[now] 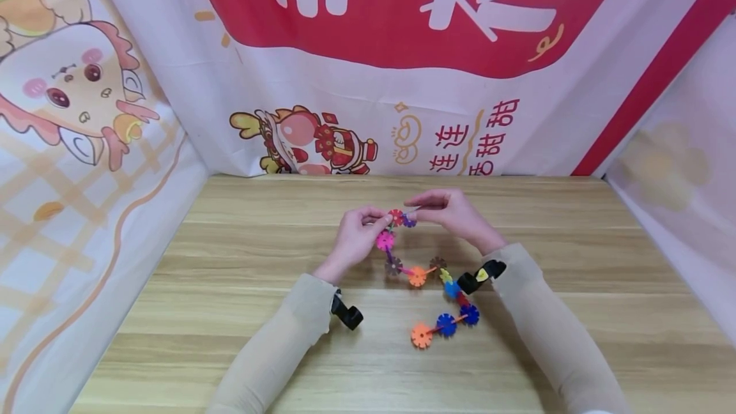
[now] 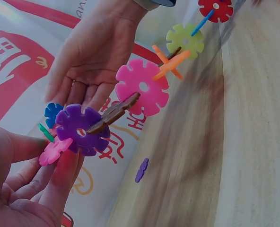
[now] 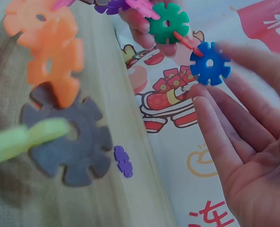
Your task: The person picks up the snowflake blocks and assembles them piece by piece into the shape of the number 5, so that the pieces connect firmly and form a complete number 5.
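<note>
A chain of colourful notched plastic discs, slotted together, runs from my hands down onto the wooden table. My left hand (image 1: 358, 235) pinches the chain near its far end, thumb and fingers at a small pink disc (image 2: 55, 150). Past that grip come a green disc (image 3: 169, 22), a red disc (image 1: 397, 217) and, at the end, a blue disc (image 3: 210, 63). My right hand (image 1: 454, 214) is around the blue disc with fingers spread, a blurred fingertip right at its rim. A purple disc (image 2: 82, 130) and a brown one (image 2: 114, 113) follow the grip on the other side.
On the table (image 1: 241, 260), the chain zigzags towards me, ending in an orange disc (image 1: 421, 336). A loose purple disc (image 3: 123, 161) lies near the table's back edge. Printed cloth (image 1: 356, 82) hangs behind and at both sides. Black wrist mounts (image 1: 347, 313) jut from both sleeves.
</note>
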### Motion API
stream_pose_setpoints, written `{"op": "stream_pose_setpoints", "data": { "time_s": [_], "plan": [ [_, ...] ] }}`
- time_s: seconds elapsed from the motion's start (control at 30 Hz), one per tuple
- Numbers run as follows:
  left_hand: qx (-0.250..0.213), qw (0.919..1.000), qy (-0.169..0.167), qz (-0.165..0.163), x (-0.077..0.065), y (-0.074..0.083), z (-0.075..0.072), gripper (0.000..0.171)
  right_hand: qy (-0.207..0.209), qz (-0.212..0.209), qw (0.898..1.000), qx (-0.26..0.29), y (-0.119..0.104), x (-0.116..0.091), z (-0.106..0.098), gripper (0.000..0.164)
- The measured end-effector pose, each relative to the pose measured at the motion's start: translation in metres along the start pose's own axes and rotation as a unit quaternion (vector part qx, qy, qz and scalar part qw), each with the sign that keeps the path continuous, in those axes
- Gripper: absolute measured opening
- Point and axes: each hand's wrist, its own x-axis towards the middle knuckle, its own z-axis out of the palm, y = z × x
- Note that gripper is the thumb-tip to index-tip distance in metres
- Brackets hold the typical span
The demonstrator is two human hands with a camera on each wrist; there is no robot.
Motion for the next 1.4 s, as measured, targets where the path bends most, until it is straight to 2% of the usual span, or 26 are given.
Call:
{"op": "stream_pose_setpoints", "data": {
  "time_s": [0.1,0.2,0.47,0.77,0.83,0.93,1.03,1.1,1.23,1.4],
  "plan": [
    [0.005,1.0000,0.004,0.007,0.000,0.000,0.000,0.014,0.007,0.021,0.999,0.024,0.002,-0.001,0.000,0.037],
    [0.001,1.0000,0.005,-0.001,0.000,-0.001,0.000,0.013,0.015,0.032,0.998,0.044,0.005,-0.002,0.002,0.037],
    [-0.016,0.9994,0.018,-0.023,0.001,-0.003,0.002,0.012,0.052,0.017,0.997,0.064,0.009,0.000,0.012,0.025],
    [-0.005,0.9999,0.011,-0.011,0.001,-0.011,-0.002,0.012,0.035,0.028,0.998,0.053,0.012,0.002,0.005,0.037],
    [-0.007,0.9998,0.013,-0.010,0.000,-0.012,-0.004,0.011,0.039,0.035,0.998,0.027,0.015,0.005,0.001,0.039],
    [-0.012,0.9998,0.012,-0.008,0.000,-0.013,-0.006,0.010,0.041,0.050,0.996,-0.057,0.022,0.011,-0.005,0.039],
    [-0.014,0.9998,0.007,-0.008,0.000,-0.013,-0.006,0.011,0.023,0.070,0.987,-0.144,0.033,0.018,-0.008,0.041],
    [-0.015,0.9998,0.006,-0.009,0.000,-0.013,-0.006,0.012,0.010,0.077,0.980,-0.182,0.038,0.023,-0.008,0.042],
    [-0.017,0.9998,0.004,-0.013,0.000,-0.012,-0.005,0.012,-0.003,0.081,0.973,-0.214,0.041,0.031,-0.004,0.040],
    [-0.028,0.9995,-0.002,-0.017,0.000,-0.011,-0.005,0.013,-0.021,0.078,0.970,-0.231,0.040,0.038,0.001,0.028]
  ]
}}
